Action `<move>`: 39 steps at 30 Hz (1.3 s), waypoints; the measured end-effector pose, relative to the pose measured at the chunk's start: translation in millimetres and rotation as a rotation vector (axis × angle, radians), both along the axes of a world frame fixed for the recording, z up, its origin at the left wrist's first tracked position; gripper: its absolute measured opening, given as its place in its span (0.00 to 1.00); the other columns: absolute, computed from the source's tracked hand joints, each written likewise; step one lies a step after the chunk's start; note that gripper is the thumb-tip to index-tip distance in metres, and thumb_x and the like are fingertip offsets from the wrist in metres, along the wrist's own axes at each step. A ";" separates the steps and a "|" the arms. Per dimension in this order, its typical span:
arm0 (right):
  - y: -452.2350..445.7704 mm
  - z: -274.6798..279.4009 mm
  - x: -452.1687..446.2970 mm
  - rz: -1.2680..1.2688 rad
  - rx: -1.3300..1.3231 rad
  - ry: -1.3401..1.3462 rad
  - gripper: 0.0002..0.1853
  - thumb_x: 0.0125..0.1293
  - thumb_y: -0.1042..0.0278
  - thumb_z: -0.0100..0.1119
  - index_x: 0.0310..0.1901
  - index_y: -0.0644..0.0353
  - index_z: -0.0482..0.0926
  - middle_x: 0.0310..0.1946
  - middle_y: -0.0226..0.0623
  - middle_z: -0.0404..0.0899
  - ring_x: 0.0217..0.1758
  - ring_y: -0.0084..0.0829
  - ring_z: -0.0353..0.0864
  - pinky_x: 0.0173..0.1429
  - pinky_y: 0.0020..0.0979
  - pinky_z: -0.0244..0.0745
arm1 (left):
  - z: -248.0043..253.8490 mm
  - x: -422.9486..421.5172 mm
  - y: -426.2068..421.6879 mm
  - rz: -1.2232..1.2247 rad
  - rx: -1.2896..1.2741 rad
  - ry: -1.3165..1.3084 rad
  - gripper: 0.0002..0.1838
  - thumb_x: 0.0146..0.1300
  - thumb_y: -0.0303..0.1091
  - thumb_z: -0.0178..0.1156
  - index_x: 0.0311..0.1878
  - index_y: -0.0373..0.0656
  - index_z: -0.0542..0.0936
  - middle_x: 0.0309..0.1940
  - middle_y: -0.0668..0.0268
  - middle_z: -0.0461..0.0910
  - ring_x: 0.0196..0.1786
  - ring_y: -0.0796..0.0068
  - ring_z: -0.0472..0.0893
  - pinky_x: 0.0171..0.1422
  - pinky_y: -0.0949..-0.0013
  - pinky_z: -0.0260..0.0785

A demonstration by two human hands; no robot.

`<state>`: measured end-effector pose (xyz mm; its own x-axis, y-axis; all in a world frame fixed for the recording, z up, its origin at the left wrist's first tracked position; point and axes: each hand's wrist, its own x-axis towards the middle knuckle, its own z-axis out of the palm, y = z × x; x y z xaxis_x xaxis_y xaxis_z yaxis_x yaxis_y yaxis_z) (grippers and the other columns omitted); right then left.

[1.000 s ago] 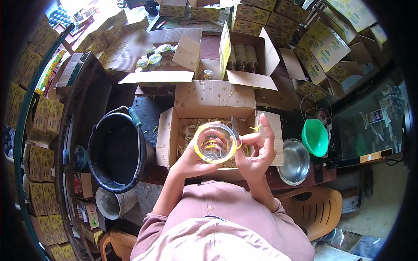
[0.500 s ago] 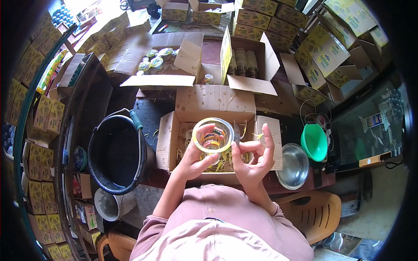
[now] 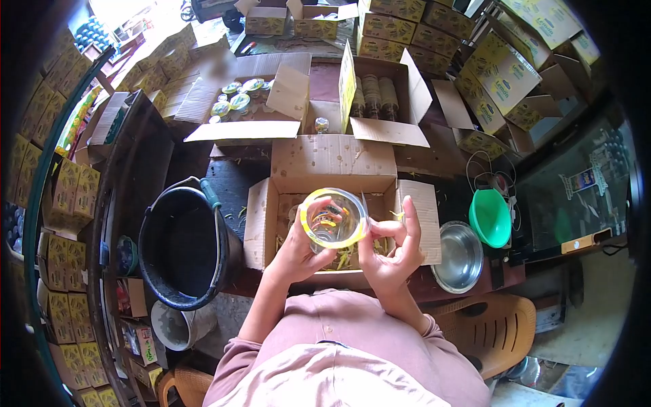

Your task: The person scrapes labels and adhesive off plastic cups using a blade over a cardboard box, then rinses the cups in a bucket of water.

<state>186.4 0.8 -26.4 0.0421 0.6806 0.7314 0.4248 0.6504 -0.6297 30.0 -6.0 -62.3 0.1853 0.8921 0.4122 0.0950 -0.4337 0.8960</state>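
Observation:
My left hand (image 3: 295,251) is wrapped round a clear plastic cup (image 3: 332,234) with a yellow-edged rim, its mouth tilted up toward me. At the cup's right side, my right hand (image 3: 390,254) has its thumb and fingertips pinched by the rim, with one finger raised. A thin, pointed blade-like piece (image 3: 364,203) sticks up from that pinch, seen nearly edge-on. A small yellow shred (image 3: 398,216) clings near the right fingers. Below both hands stands an open cardboard box (image 3: 332,156) with yellow shreds (image 3: 347,259) inside.
A black bucket (image 3: 146,264) stands left, above a grey pail (image 3: 163,325). On the right are a steel bowl (image 3: 444,271) and a green basin (image 3: 489,217). Behind, one box (image 3: 244,132) holds lidded cups; another (image 3: 390,132) holds stacked cups. A chair (image 3: 502,332) is at right.
The cup has turned slightly in my left hand, and the blade-like piece now shows narrower. My right hand has shifted slightly left. The view has moved a little.

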 end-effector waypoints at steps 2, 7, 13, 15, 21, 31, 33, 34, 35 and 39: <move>2.7 2.3 2.4 -0.002 0.024 -0.030 0.38 0.46 0.83 0.63 0.61 0.72 0.56 0.22 0.34 0.77 0.27 0.20 0.78 0.38 0.19 0.71 | -0.2 0.1 0.0 -0.010 0.004 0.011 0.36 0.44 0.23 0.57 0.60 0.38 0.56 0.50 0.56 0.65 0.51 0.68 0.72 0.58 0.67 0.63; 4.1 8.2 1.3 0.081 -0.095 0.086 0.39 0.47 0.82 0.63 0.61 0.72 0.56 0.21 0.33 0.77 0.26 0.20 0.78 0.39 0.18 0.70 | 4.0 0.8 -2.1 -0.013 -0.002 -0.047 0.36 0.44 0.23 0.58 0.60 0.38 0.56 0.50 0.57 0.65 0.51 0.68 0.72 0.56 0.66 0.64; 0.1 4.8 2.2 0.075 -0.102 0.072 0.38 0.47 0.82 0.64 0.61 0.70 0.57 0.23 0.36 0.79 0.28 0.23 0.80 0.42 0.22 0.72 | 0.8 5.1 -1.3 0.011 0.016 -0.097 0.38 0.44 0.24 0.65 0.59 0.39 0.57 0.50 0.57 0.65 0.50 0.69 0.72 0.55 0.67 0.65; -0.9 4.8 2.9 0.077 -0.120 0.064 0.38 0.47 0.82 0.64 0.61 0.69 0.57 0.23 0.37 0.80 0.29 0.25 0.81 0.44 0.24 0.72 | -0.4 3.9 -1.3 0.011 0.004 -0.092 0.38 0.44 0.25 0.66 0.59 0.39 0.58 0.50 0.58 0.65 0.50 0.69 0.72 0.55 0.67 0.66; 1.2 4.2 5.6 0.097 -0.137 0.080 0.39 0.46 0.82 0.64 0.61 0.69 0.57 0.22 0.36 0.79 0.28 0.24 0.81 0.44 0.23 0.72 | 2.3 -0.4 -3.4 -0.026 -0.010 -0.004 0.36 0.43 0.26 0.67 0.57 0.38 0.61 0.49 0.58 0.67 0.51 0.67 0.72 0.56 0.68 0.65; 1.3 4.1 9.3 0.171 -0.194 0.150 0.39 0.46 0.81 0.65 0.61 0.69 0.57 0.22 0.36 0.79 0.27 0.23 0.80 0.38 0.20 0.72 | 10.9 -0.6 -4.2 -0.083 -0.010 -0.030 0.33 0.43 0.27 0.66 0.55 0.37 0.64 0.49 0.59 0.68 0.50 0.68 0.72 0.55 0.68 0.66; 2.1 4.9 8.7 0.173 -0.190 0.152 0.39 0.46 0.81 0.65 0.61 0.69 0.57 0.22 0.36 0.79 0.27 0.22 0.80 0.38 0.20 0.72 | 12.0 -0.7 -3.9 -0.120 -0.020 -0.031 0.33 0.43 0.27 0.66 0.55 0.37 0.65 0.49 0.59 0.68 0.50 0.69 0.72 0.55 0.68 0.66; 2.0 6.7 8.4 0.178 -0.206 0.159 0.39 0.46 0.81 0.65 0.61 0.69 0.57 0.22 0.36 0.79 0.27 0.22 0.80 0.37 0.20 0.71 | 12.1 -0.7 -4.2 -0.141 -0.040 -0.051 0.33 0.43 0.27 0.66 0.54 0.37 0.65 0.49 0.59 0.68 0.50 0.69 0.72 0.55 0.68 0.66; 2.0 7.7 8.0 0.183 -0.221 0.167 0.39 0.46 0.80 0.65 0.61 0.69 0.56 0.22 0.36 0.79 0.27 0.22 0.80 0.37 0.19 0.71 | 12.1 -0.9 -4.4 -0.160 -0.059 -0.072 0.33 0.43 0.27 0.66 0.54 0.37 0.65 0.49 0.59 0.68 0.50 0.69 0.72 0.55 0.68 0.66; 1.7 5.1 7.5 0.199 -0.209 0.182 0.40 0.46 0.81 0.65 0.62 0.69 0.55 0.23 0.36 0.79 0.27 0.21 0.80 0.37 0.18 0.71 | 8.2 2.3 -3.1 -0.175 -0.059 -0.220 0.35 0.43 0.29 0.68 0.56 0.37 0.63 0.50 0.60 0.67 0.51 0.70 0.71 0.55 0.69 0.66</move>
